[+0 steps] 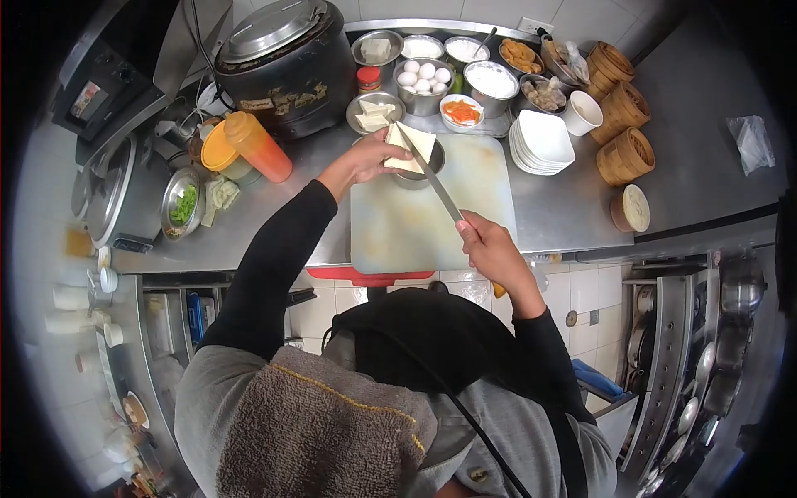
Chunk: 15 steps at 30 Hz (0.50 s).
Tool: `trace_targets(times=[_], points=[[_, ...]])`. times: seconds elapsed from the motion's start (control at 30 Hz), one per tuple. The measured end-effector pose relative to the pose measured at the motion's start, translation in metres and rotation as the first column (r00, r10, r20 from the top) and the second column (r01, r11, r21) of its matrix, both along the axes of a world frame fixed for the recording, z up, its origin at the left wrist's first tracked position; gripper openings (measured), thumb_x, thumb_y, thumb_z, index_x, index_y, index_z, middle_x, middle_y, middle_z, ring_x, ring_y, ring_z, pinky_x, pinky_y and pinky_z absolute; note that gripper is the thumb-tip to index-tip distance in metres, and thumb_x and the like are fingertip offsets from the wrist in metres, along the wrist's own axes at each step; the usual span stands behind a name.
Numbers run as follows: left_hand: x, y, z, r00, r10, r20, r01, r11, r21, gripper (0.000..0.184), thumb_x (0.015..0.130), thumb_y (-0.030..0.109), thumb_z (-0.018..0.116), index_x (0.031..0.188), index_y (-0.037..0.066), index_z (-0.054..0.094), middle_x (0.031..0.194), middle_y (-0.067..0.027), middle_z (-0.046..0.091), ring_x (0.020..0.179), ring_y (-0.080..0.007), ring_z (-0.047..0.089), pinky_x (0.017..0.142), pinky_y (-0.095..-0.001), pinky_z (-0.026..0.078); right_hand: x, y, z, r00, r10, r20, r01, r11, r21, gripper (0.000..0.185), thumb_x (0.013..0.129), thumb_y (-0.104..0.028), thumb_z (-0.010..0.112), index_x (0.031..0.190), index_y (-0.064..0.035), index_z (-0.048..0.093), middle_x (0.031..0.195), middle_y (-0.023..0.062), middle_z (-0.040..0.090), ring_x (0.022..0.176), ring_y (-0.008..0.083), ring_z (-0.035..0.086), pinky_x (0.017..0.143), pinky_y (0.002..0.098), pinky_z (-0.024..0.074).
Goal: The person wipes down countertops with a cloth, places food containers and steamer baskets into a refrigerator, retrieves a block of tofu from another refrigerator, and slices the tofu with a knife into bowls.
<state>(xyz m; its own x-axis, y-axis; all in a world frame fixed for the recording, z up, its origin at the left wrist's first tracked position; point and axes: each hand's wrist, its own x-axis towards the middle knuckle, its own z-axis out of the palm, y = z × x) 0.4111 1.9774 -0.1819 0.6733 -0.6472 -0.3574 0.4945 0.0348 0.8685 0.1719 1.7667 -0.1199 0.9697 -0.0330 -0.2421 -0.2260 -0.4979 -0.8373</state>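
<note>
My left hand [371, 156] is closed round the edge of a pale cream square slab [422, 141], whose exact kind I cannot make out. The slab is held above a round metal bowl [432, 166] at the back of the cutting board [432, 224]. In my right hand [491, 249] is the handle of a long kitchen knife [440, 189]. Its blade slants up and left across the slab, the tip near the slab's far side. Whether the blade has cut in, I cannot tell. Similar pale pieces [373, 118] lie in a metal bowl just behind.
Behind the board stand a bowl of eggs [423, 79], shredded orange food [462, 112] and a red-lidded jar [369, 80]. Stacked white plates [541, 143] and bamboo steamers [624, 153] stand right. An orange squeeze bottle [259, 148] and large black pot [286, 75] stand left.
</note>
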Motion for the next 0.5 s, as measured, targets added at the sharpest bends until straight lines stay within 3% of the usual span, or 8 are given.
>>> trace_targets(times=[0.13,0.23,0.5], points=[[0.005,0.001,0.001,0.999,-0.031,-0.028,0.031,1.0,-0.007,0.052,0.084,-0.001,0.069,0.131,0.006,0.048,0.125,-0.0087,0.062,0.115,-0.0231,0.063,0.1,-0.0428,0.055,0.009,0.003,0.005,0.991,-0.036,-0.13,0.05,0.993,0.105,0.035,0.104,-0.032,0.05,0.121,-0.0031,0.062,0.064,0.0088,0.054,0.054,0.0174,0.052,0.058,0.0343,0.0464],[0.008,0.001,-0.003,0.996,-0.045,-0.078,0.044,0.999,-0.01,0.051,0.086,-0.001,0.068,0.133,0.006,0.048,0.126,-0.01,0.062,0.116,-0.0249,0.063,0.1,-0.0439,0.055,0.012,0.002,-0.012,0.988,-0.042,-0.149,0.066,0.985,0.162,0.037,0.104,-0.033,0.049,0.122,-0.0033,0.062,0.066,0.0035,0.052,0.052,0.0101,0.05,0.051,0.0296,0.0447],[0.023,-0.015,0.003,0.954,-0.102,-0.282,0.142,0.982,0.125,0.039,0.089,0.004,0.068,0.126,0.004,0.057,0.122,-0.0137,0.066,0.112,-0.0273,0.066,0.096,-0.0445,0.057,0.019,-0.015,-0.039,0.964,0.02,-0.267,0.095,0.907,0.409,0.036,0.105,-0.036,0.046,0.117,-0.0041,0.06,0.073,0.0027,0.055,0.054,0.0101,0.051,0.048,0.0266,0.0445]])
